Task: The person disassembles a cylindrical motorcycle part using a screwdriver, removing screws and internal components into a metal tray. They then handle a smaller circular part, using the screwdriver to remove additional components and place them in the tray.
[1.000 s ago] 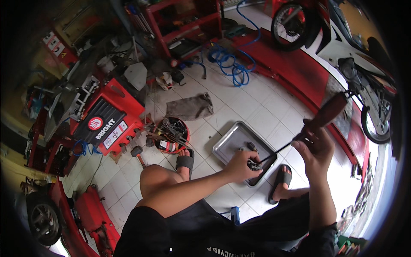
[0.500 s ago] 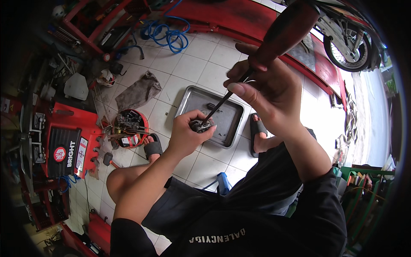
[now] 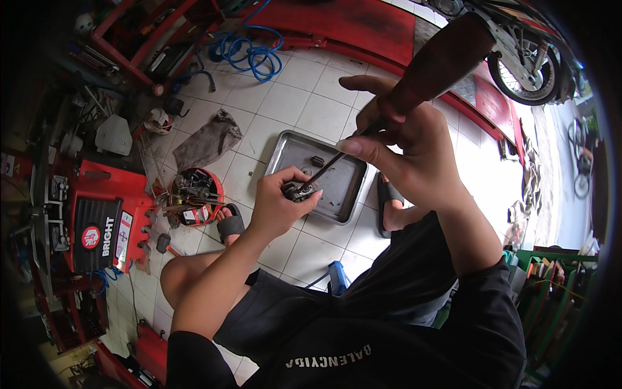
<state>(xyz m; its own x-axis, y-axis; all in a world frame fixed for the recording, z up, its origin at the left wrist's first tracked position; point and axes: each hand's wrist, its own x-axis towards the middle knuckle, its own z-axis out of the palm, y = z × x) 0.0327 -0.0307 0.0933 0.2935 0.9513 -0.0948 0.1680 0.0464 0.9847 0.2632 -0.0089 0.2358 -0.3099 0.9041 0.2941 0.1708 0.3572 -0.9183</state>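
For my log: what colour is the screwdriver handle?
Dark reddish-brown screwdriver handle, head view.

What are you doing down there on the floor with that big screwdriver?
A person sits on a tiled floor. The left hand grips a small dark metal part above a metal tray. The right hand holds a screwdriver with a dark red handle, its tip pushed into the part. A grey rag and a red bowl of bits lie nearby.

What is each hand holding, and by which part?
The right hand holds a long screwdriver by the lower end of its dark handle. The left hand closes around a small dark metal part, where the screwdriver's tip rests.
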